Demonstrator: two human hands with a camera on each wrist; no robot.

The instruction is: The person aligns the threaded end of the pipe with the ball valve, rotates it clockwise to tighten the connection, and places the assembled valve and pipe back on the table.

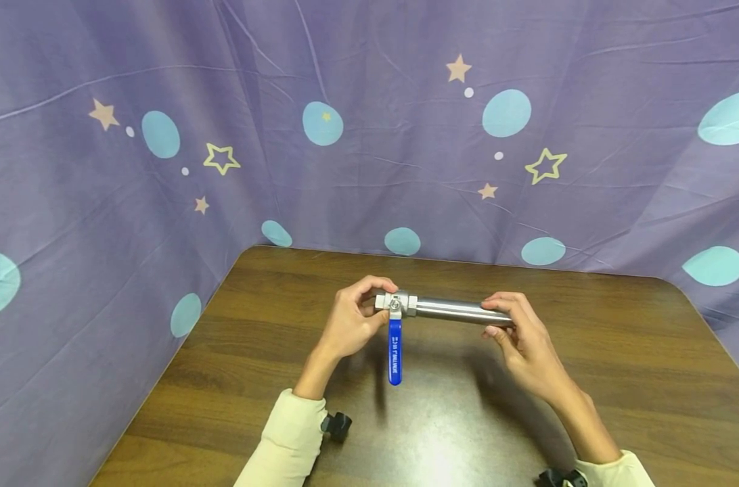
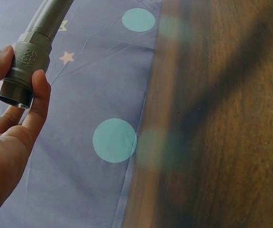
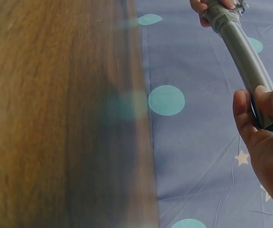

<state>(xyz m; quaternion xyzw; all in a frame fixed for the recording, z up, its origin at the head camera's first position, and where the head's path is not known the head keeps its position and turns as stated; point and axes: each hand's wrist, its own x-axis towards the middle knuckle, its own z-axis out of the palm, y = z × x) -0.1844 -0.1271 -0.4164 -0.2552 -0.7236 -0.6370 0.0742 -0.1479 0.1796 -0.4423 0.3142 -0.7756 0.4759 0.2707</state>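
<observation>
A steel ball valve (image 1: 400, 302) with a blue lever handle (image 1: 395, 352) is joined end to end with a shiny metal pipe (image 1: 451, 310). My left hand (image 1: 357, 318) grips the valve body between thumb and fingers, and the lever points down toward me. In the left wrist view the valve's open threaded end (image 2: 14, 97) faces the palm. At the pipe's far right end, my right hand (image 1: 524, 341) pinches it between thumb and fingers. Valve and pipe are held up above the table, nearly level, their shadows falling below.
A brown wood-grain table (image 1: 223, 406) spreads under both hands. Behind it and along the left hangs a purple curtain (image 1: 406, 169) with stars and teal dots. Both cream sleeves (image 1: 290, 433) carry black wrist mounts (image 1: 338, 426).
</observation>
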